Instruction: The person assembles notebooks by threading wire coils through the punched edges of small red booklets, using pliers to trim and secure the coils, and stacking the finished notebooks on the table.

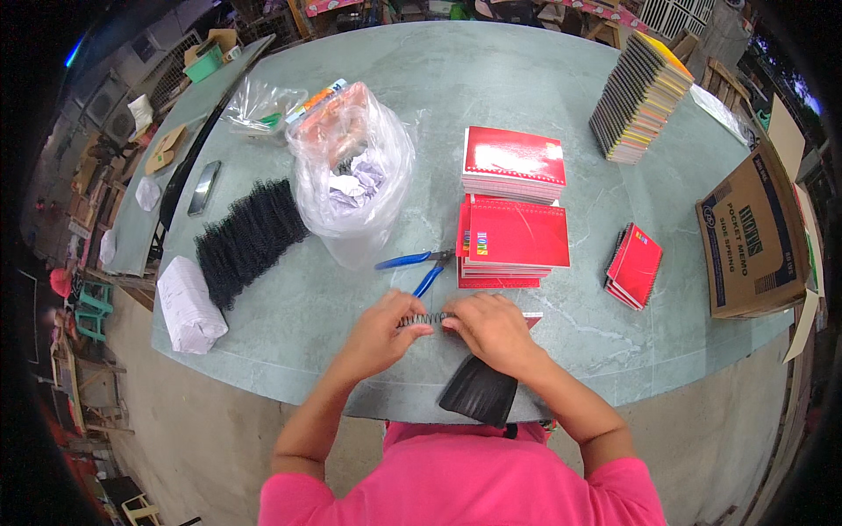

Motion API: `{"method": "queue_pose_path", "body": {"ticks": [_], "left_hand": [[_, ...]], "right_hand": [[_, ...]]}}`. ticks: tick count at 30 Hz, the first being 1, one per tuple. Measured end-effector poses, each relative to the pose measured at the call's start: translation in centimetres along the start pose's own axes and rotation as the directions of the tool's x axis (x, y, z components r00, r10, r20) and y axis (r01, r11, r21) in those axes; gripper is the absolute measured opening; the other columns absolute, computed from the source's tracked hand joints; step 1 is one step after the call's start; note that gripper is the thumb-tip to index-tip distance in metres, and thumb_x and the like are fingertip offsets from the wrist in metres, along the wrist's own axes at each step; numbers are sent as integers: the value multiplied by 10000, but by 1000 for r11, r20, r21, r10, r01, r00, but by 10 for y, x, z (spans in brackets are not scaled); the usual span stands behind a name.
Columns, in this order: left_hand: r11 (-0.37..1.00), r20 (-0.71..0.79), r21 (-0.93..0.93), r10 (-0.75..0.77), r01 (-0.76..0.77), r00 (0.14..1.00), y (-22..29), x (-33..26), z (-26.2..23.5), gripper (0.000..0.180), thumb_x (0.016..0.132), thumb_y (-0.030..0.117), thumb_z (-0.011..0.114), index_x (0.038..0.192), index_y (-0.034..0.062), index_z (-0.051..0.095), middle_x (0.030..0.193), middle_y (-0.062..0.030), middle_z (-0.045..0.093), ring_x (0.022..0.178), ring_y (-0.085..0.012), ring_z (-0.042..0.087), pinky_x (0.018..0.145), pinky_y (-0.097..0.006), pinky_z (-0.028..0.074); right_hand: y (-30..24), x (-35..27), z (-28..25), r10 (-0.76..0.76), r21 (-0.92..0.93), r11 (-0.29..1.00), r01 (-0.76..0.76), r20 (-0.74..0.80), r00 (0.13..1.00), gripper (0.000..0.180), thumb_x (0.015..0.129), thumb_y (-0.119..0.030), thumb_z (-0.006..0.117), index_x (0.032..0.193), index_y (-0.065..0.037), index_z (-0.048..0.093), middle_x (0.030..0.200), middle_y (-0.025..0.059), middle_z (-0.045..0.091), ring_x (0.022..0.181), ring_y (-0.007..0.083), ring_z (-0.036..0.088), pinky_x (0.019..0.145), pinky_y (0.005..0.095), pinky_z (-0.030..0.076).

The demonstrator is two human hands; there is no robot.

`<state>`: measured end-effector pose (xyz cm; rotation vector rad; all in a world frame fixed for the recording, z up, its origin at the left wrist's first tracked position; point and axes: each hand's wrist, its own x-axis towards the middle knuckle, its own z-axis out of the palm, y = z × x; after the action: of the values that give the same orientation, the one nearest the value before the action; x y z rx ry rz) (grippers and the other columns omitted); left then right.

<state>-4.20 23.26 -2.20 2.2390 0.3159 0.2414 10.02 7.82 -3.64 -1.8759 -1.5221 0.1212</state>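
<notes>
A short black wire spiral coil (431,319) stretches between my hands close to the table's near edge. My left hand (384,331) pinches its left end between thumb and fingers. Closed around a small red notebook (532,321), my right hand (498,331) sits at the coil's other end. Most of that notebook is hidden under the hand, so how much of the coil is in its holes cannot be seen. Blue-handled pliers (427,282) lie just beyond my fingers. Two stacks of red notebooks, a nearer one (517,232) and a farther one (513,158), stand behind.
Left are a heap of black coils (250,237), a white paper bundle (190,307), a phone (203,188) and a plastic bag of paper scraps (355,197). Right are bound red notebooks (634,266), a tall notebook stack (640,101) and a cardboard box (756,232). A black object (480,392) lies at the near edge.
</notes>
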Motion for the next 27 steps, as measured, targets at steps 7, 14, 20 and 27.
{"method": "queue_pose_path", "body": {"ticks": [7, 14, 20, 27], "left_hand": [[982, -107, 179, 85, -65, 991, 11, 5, 6, 159, 854, 208, 599, 900, 55, 600, 879, -128, 548, 825, -332, 542, 703, -389, 446], [994, 79, 91, 52, -59, 995, 37, -30, 93, 362, 800, 211, 657, 1116, 67, 555, 904, -159, 524, 900, -364, 518, 756, -410, 442], [973, -344, 203, 179, -113, 921, 49, -14, 30, 393, 759, 118, 689, 1137, 77, 594, 930, -122, 546, 851, -278, 536, 758, -348, 443], [935, -426, 317, 291, -160, 857, 48, 6, 16, 314, 748, 28, 671, 1057, 80, 642, 882, -109, 576, 808, -246, 538, 727, -333, 447]], "right_hand": [[3, 3, 0, -14, 140, 990, 10, 28, 1000, 208, 779, -84, 609, 954, -35, 509, 888, 143, 503, 852, 339, 542, 739, 429, 450], [-3, 7, -13, 87, 15, 996, -88, 47, 995, 181, 751, -13, 620, 923, -50, 579, 842, 134, 568, 814, 334, 575, 721, 414, 474], [53, -34, -48, 438, 354, 817, -455, 133, 889, 145, 758, -63, 682, 896, -18, 677, 836, 112, 673, 751, 226, 640, 688, 331, 504], [66, -43, -27, 475, 688, 630, -360, 24, 880, 156, 766, -19, 693, 922, -6, 688, 883, 68, 694, 802, 98, 614, 729, 242, 489]]}}
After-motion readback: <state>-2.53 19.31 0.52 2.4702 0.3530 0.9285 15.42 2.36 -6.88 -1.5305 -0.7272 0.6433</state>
